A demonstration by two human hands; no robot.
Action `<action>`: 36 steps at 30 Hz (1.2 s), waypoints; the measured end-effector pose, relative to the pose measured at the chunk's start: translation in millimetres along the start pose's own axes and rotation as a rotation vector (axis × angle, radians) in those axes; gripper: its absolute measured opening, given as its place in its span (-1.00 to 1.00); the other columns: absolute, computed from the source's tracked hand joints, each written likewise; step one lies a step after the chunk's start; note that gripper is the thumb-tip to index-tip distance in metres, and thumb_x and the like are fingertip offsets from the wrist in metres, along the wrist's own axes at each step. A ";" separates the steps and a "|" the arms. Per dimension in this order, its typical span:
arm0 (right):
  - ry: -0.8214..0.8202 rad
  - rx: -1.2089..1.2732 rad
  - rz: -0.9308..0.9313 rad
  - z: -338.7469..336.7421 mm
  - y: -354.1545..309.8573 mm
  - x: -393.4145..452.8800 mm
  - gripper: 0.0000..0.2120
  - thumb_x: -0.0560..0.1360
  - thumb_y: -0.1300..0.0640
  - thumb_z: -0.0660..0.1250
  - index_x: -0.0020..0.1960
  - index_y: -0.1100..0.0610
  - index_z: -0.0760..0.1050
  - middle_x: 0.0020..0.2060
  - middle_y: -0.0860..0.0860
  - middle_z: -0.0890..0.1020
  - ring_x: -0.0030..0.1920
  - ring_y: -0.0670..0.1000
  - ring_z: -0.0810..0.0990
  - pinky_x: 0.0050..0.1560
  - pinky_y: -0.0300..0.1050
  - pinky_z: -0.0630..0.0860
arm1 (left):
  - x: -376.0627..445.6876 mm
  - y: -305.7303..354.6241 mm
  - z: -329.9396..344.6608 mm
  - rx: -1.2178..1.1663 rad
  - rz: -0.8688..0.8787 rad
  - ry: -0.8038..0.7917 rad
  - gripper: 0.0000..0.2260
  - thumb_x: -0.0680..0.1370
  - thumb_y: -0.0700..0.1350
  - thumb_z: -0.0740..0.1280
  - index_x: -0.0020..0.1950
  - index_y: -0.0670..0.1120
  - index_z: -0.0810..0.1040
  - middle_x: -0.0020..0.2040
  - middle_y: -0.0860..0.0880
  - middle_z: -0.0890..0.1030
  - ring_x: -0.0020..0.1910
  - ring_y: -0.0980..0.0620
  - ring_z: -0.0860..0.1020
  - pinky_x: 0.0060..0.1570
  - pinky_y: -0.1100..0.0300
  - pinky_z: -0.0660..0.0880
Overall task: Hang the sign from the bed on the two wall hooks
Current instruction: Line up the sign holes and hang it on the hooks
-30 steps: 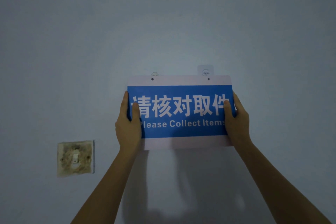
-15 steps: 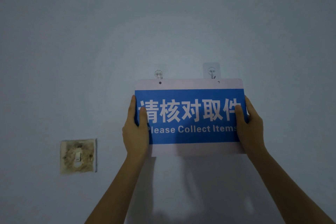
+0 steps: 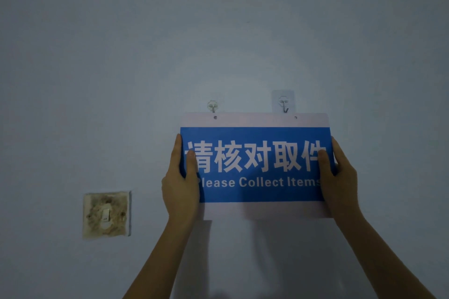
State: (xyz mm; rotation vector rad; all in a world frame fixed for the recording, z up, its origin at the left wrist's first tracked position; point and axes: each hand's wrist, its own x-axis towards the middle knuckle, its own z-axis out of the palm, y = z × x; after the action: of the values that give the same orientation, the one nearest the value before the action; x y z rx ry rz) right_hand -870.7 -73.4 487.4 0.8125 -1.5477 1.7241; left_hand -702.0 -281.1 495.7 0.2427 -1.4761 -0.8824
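The sign (image 3: 255, 165) is a white board with a blue panel reading "Please Collect Items". I hold it flat against the wall. My left hand (image 3: 181, 182) grips its left edge and my right hand (image 3: 340, 177) grips its right edge. Two small holes sit near its top edge. The left wall hook (image 3: 213, 106) shows just above the left hole. The right wall hook (image 3: 284, 104), on a clear adhesive pad, sits just above the top edge, a little left of the right hole. The sign's top edge lies just under both hooks.
A stained old light switch (image 3: 106, 215) is set in the wall at the lower left. Everything else in view is plain pale wall, and my two forearms rise from the bottom edge.
The sign has sunk a little below the hooks, so both hooks show more fully above its top edge. My grip on both edges is unchanged.
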 end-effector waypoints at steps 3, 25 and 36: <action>0.013 -0.012 -0.050 -2.4 -17.4 12.1 -0.61 0.61 0.03 0.11 0.44 -0.02 0.31 0.01 -0.01 0.63 -0.12 -0.12 0.62 -0.19 -0.34 0.53 | 13.1 12.1 0.0 0.013 0.037 0.008 -0.58 0.60 0.03 0.15 0.46 0.18 0.22 -0.22 0.41 0.39 -0.31 0.51 0.50 -0.32 0.57 0.38; -0.049 -0.031 0.009 4.4 -34.1 20.4 -0.64 0.61 0.07 0.10 0.38 0.04 0.37 -0.05 0.02 0.63 -0.21 -0.18 0.59 -0.39 -0.52 0.46 | 33.3 21.4 -12.0 0.049 -0.006 -0.052 -0.56 0.60 0.05 0.13 0.49 0.09 0.22 0.08 0.13 0.46 0.02 0.10 0.48 0.04 0.14 0.44; -0.054 -0.033 0.037 3.2 -38.6 15.2 -0.67 0.61 0.07 0.09 0.35 0.02 0.39 -0.09 0.00 0.62 -0.23 -0.18 0.58 -0.38 -0.41 0.48 | 29.8 30.3 -15.4 0.095 -0.026 -0.082 -0.57 0.62 0.03 0.10 0.49 0.12 0.18 -0.01 0.11 0.47 -0.09 0.10 0.48 -0.07 0.18 0.38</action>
State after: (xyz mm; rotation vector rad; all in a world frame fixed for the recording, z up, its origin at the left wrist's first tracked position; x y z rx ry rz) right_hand -848.0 -72.9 522.3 0.8251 -1.6323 1.7113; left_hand -681.1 -285.3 535.5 0.2993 -1.5963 -0.8523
